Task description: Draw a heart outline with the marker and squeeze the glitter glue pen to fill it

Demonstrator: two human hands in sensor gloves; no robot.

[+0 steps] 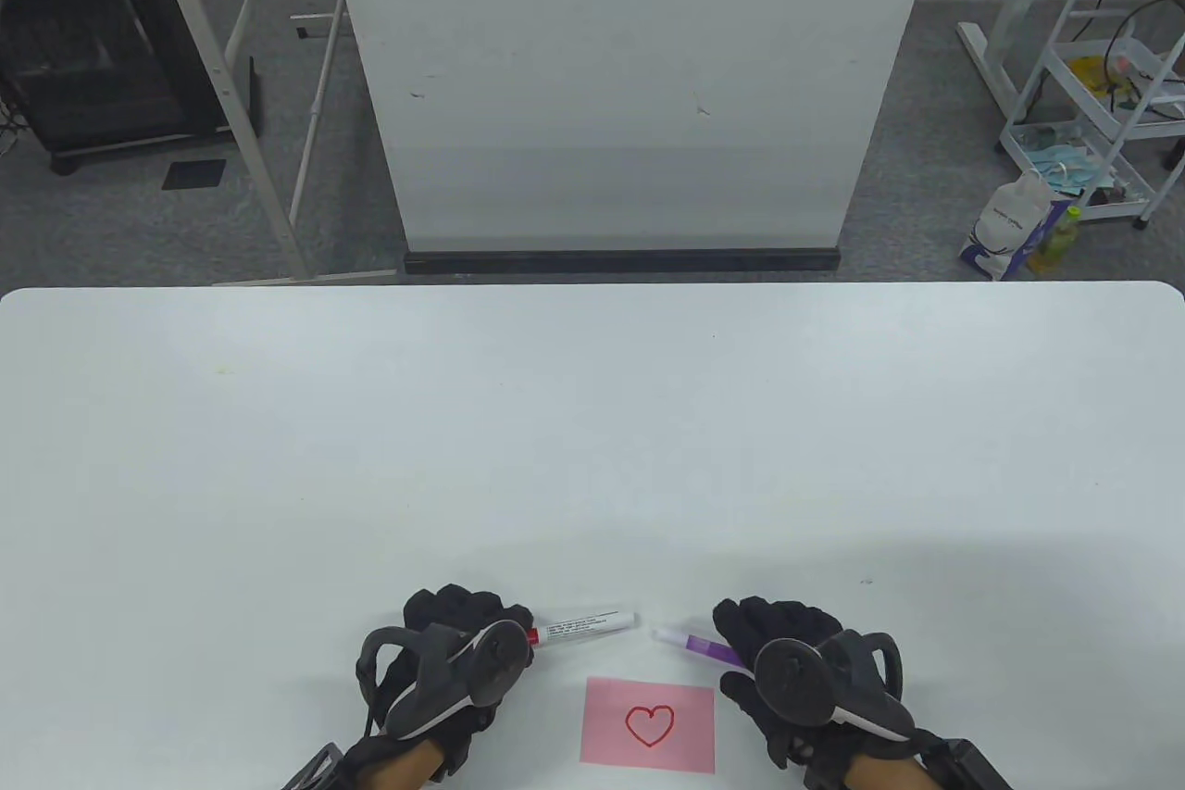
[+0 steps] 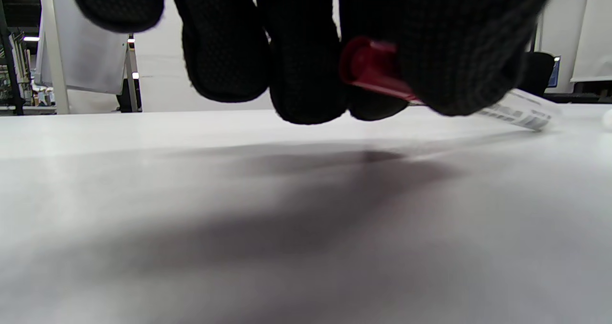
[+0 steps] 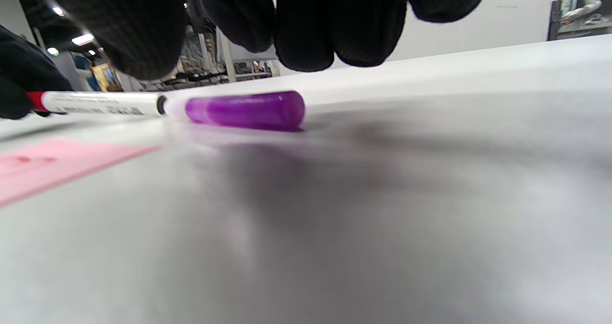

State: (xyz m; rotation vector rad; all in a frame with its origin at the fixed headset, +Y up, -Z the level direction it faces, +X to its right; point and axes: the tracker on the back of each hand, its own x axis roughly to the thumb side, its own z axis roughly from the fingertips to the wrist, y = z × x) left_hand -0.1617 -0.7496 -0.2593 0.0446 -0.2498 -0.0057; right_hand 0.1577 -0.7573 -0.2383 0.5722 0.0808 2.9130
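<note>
A pink note [image 1: 690,716] with a red heart outline [image 1: 649,724] lies near the table's front edge, between my hands. The white marker [image 1: 592,624] points right above the note. My left hand [image 1: 518,623] pinches its red end [image 2: 368,68] between thumb and fingers, and the white barrel [image 2: 519,111] slants down to the table. The purple glitter glue pen [image 1: 692,642] lies flat on the table. My right hand [image 1: 741,623] hovers over its rear end, and its fingers [image 3: 306,42] hang just above the purple tube [image 3: 244,110] without touching it.
The white table [image 1: 592,457] stretches wide beyond the hands. A white board [image 1: 629,68] stands behind its far edge. A cart [image 1: 1102,114] and bags are on the floor at the far right. The note [image 3: 57,161] shows at the right wrist view's left.
</note>
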